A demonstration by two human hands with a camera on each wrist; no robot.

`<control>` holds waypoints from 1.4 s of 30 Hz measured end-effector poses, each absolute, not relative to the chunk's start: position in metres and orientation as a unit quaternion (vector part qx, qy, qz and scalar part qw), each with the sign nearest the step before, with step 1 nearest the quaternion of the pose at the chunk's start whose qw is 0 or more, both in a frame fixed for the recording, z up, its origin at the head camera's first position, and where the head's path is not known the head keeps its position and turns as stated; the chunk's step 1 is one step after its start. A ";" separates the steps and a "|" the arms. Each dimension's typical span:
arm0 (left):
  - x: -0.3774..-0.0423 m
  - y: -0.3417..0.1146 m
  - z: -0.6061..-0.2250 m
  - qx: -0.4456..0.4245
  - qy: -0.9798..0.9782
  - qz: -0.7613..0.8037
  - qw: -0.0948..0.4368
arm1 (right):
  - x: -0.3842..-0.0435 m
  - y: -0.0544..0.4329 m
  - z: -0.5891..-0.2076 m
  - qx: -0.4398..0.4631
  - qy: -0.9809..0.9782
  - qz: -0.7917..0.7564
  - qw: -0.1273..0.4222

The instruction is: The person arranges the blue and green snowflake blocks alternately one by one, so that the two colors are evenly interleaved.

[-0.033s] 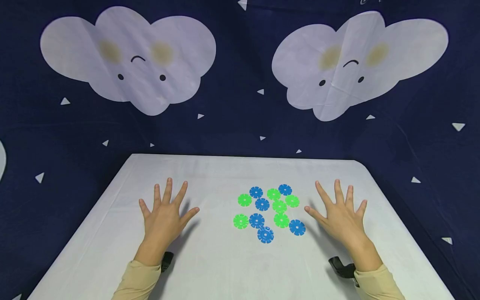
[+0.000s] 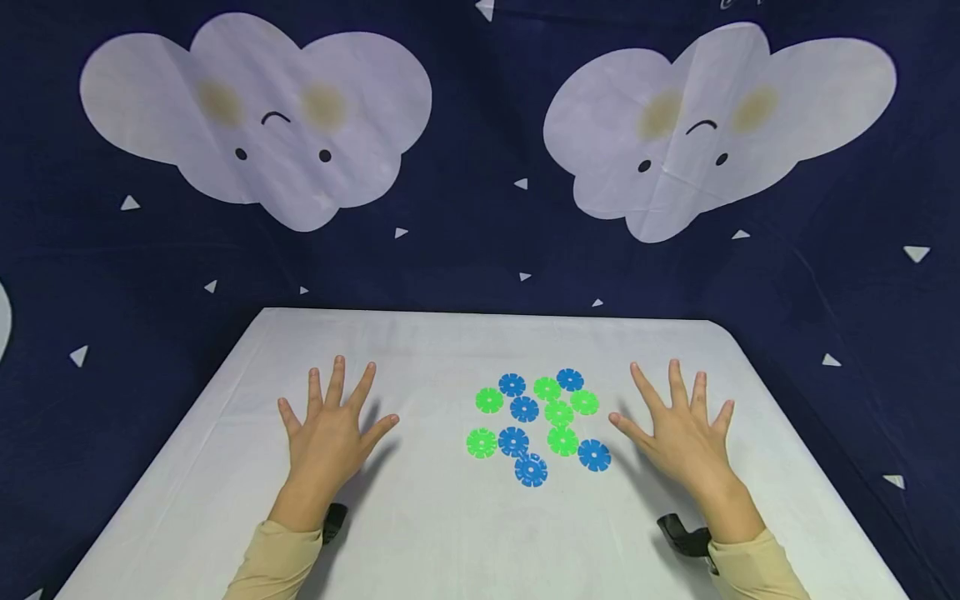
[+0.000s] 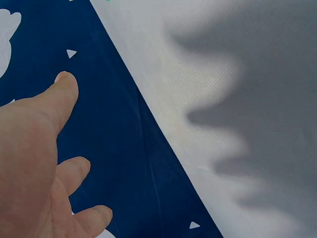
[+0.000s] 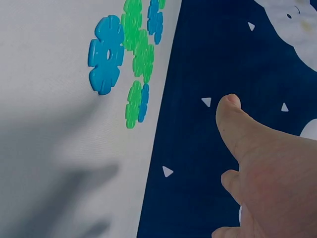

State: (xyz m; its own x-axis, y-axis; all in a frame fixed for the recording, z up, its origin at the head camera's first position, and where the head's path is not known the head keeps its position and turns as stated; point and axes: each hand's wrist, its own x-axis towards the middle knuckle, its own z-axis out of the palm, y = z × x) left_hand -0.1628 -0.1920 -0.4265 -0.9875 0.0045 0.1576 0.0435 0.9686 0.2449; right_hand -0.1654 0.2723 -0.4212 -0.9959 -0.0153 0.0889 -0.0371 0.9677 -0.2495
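Observation:
Several notched plastic discs, some green (image 2: 482, 443) and others blue (image 2: 595, 455), lie in a loose group right of the table's middle. Near the front of the group, one blue disc (image 2: 531, 470) overlaps the edge of another blue disc (image 2: 513, 442). To the left of them my left hand (image 2: 327, 437) hovers over the table, palm down, fingers spread, holding nothing. My right hand (image 2: 686, 437) hovers likewise to their right, its thumb closest to the discs. In the right wrist view, the nearest blue disc (image 4: 106, 55) shows its slots and centre hole.
A white cloth-like surface covers the table (image 2: 420, 533). Behind it hangs a dark blue backdrop (image 2: 480, 250) printed with clouds and small triangles. Black wrist devices, including one at the right wrist (image 2: 684, 536), sit below beige sleeves (image 2: 277, 557). Both hands cast shadows on the table.

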 end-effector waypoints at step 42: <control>-0.211 -0.081 -0.447 -0.250 -0.922 -0.294 -0.030 | -0.175 0.244 -0.439 0.114 -0.966 0.230 0.007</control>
